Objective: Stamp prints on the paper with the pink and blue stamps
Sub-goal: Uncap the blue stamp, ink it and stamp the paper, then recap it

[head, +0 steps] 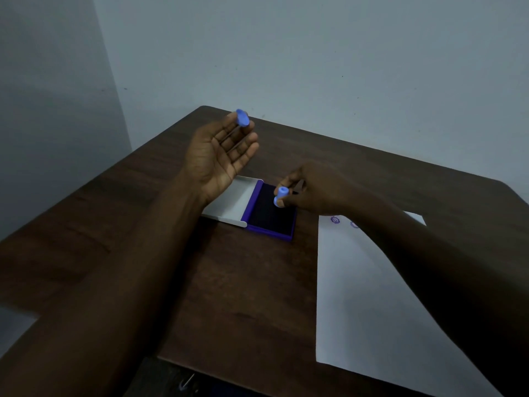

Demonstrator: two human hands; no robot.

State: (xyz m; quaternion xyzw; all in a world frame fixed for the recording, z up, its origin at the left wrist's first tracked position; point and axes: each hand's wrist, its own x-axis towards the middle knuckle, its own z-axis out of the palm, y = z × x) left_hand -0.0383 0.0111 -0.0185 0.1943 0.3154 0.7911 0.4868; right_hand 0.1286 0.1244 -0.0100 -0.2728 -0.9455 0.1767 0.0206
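head view: the left hand (221,151) is raised palm-up above the far left of the dark wood-grain table (137,213), fingers spread, pinching a small blue cap (242,118) at the fingertips. the right hand (312,190) reaches over the open ink pad (272,214), thumb and fingers closed on the blue stamp (280,196), a short cylinder held tilted just above the dark pad. the pad's white lid (232,203) lies flat to its left, partly behind the left wrist. the white paper (360,296) lies at the right; the right forearm crosses it, cutting off one of two faint purple prints (335,219) near its far edge.
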